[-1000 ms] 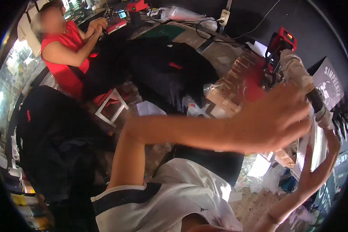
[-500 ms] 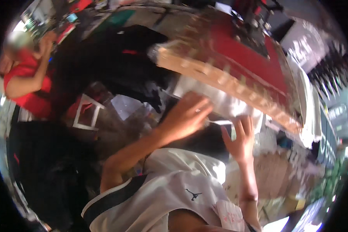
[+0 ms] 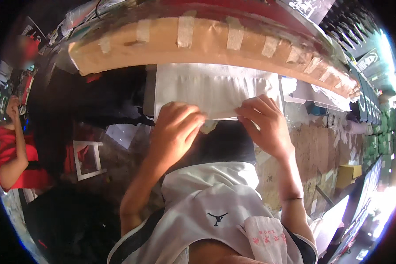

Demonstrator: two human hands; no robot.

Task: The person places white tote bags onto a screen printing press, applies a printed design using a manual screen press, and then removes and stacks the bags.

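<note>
A white cloth (image 3: 215,90) lies spread out in front of me, its far part hidden under a wide frame (image 3: 207,42) with a brown taped edge. My left hand (image 3: 175,125) is closed on the cloth's near edge, left of the middle. A short way to the right, my right hand (image 3: 266,125) pinches the same edge between thumb and fingers. Between the two hands the edge hangs over a dark surface, and light creases run across the cloth. The frame's edge stands just beyond my fingers, apart from them.
A person in a red top (image 3: 22,149) is at the far left. A white stool-like frame (image 3: 89,160) stands left of my forearm. Black cloth (image 3: 105,94) lies beside the white one. Stained cardboard (image 3: 308,154) covers the floor at right, with a yellow box (image 3: 349,175) further over.
Both hands have come to the cloth's near edge and closed on it; the right hand was spread before. My view has turned, so the frame now runs across the top.
</note>
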